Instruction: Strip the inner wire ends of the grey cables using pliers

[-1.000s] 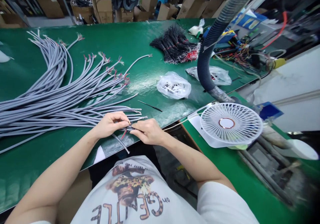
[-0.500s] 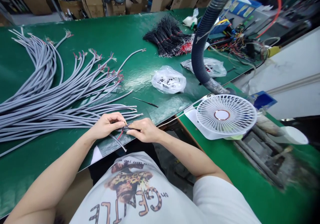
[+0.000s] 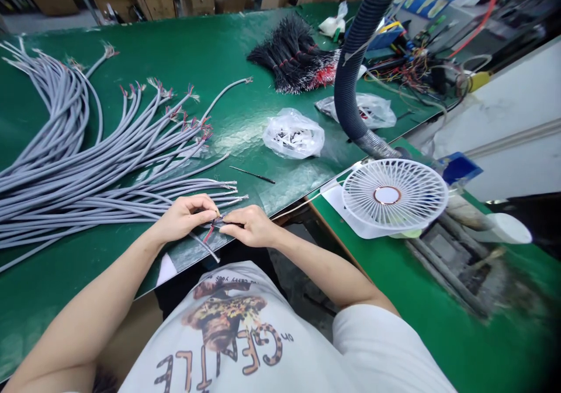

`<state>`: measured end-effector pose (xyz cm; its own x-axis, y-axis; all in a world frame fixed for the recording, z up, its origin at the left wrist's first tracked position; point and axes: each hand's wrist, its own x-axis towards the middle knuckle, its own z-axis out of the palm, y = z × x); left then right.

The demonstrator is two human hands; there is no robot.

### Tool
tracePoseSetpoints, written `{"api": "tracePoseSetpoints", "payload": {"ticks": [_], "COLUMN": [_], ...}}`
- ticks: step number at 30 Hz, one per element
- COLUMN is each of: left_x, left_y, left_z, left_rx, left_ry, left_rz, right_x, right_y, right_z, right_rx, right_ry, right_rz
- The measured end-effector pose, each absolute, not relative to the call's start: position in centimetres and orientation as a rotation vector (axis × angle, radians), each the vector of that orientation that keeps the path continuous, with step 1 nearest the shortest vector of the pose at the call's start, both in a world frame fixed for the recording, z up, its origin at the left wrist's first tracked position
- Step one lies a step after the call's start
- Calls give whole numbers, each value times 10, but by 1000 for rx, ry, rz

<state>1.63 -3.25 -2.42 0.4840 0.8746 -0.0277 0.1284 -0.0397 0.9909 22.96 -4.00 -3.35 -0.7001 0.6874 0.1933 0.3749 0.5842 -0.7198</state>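
Both hands meet at the near edge of the green table. My left hand is closed in a pinch on thin wires at the end of a grey cable. Opposite it, my right hand pinches the same small bundle, its fingertips almost touching the left ones. Red and dark wires show between and below the fingers; the exact join is too small to make out. One grey cable end sticks out below the hands toward my body. Behind them lie many grey cables with frayed, stripped ends.
A thin dark pointed tool lies beyond my hands. Plastic bags of small parts and bundles of black wires sit farther back. A ribbed hose hangs at the right, above a white fan.
The view has shifted slightly, so everything sits a little higher and farther left. Both hands keep their pinch on the wires, with barely any change in the fingers.
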Motion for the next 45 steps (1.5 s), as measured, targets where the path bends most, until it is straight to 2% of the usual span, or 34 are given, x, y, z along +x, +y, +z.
{"api": "tracePoseSetpoints", "payload": {"ticks": [9, 16, 25, 37, 45], "left_x": [18, 18, 17, 15, 14], "left_y": [-32, -33, -31, -29, -27], "left_z": [-25, -26, -28, -29, -33], "left_rx": [1353, 1364, 1323, 1291, 1151], "left_ry": [923, 912, 907, 895, 899], "left_rz": [827, 824, 866, 869, 936], "right_x": [223, 218, 217, 216, 210], "right_y": [-53, -55, -47, -38, -35], "right_z": [-23, -22, -41, -43, -46], "right_rx": [-1042, -1091, -903, -739, -682], "right_ry": [-2374, -2415, -2411, -2376, -2403], "right_rz": [717, 707, 516, 393, 482]}}
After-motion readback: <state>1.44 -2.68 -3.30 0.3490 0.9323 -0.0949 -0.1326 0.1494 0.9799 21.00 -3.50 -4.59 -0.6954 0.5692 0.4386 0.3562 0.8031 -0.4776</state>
